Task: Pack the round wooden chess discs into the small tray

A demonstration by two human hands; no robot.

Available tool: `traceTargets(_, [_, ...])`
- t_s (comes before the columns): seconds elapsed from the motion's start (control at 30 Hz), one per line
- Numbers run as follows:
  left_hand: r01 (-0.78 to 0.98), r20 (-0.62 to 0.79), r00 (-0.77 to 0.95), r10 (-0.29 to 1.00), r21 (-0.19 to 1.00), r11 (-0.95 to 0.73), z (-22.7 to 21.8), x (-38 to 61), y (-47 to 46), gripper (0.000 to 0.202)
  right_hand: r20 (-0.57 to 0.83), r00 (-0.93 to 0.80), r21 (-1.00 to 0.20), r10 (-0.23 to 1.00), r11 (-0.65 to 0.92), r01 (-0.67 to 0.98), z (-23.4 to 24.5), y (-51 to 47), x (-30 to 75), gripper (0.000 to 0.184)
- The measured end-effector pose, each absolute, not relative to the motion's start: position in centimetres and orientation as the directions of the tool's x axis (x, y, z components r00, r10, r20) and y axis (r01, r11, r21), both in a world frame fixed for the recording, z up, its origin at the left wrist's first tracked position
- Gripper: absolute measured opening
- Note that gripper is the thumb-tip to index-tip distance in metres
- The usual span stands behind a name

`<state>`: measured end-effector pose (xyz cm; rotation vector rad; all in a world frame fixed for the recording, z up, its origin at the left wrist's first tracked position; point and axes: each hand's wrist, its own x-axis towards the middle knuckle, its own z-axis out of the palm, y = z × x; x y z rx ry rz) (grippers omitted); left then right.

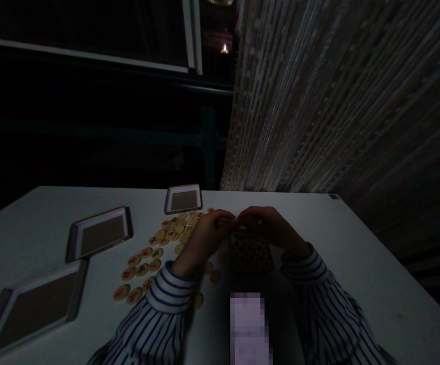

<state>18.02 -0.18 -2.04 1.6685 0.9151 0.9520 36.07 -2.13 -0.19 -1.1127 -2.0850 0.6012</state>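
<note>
My left hand and my right hand meet at the fingertips above the far side of a small dark box. The fingers of both are curled and pressed together; anything between them is too dark to make out. Rows of round Chinese chess pieces lie inside the box. To the left, beside and partly behind my left forearm, loose wooden Chinese chess pieces are spread on the white table. Some show red characters, others black, and a few look blank.
Three shallow rectangular trays or lids lie on the table: a small one at the back, a medium one at left and a larger one at near left. A pixelated pale rectangle is close to me. A strand curtain hangs behind the table.
</note>
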Motion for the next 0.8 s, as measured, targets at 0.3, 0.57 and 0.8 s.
traceTargets(0.3, [0.108,0.089,0.336,0.938,0.985,-0.132,-1.72,17.85,-0.03,0.023,0.372,-0.403,-0.663,0.836,0.543,0.515,-0.34,-2.02,36.01,0.017])
traceTargets(0.57, [0.145,0.092,0.351,0.932,0.978,-0.152,-2.19,17.59,0.26,0.023,0.366,-0.377,-0.655,0.851,0.523,0.545,-0.33,-2.02,35.95,0.017])
traceTargets(0.8, [0.137,0.074,0.329,0.942,0.983,-0.125,-1.92,17.58,0.20,0.021,0.344,-0.333,-0.688,0.878,0.477,0.547,-0.57,-1.85,35.84,0.016])
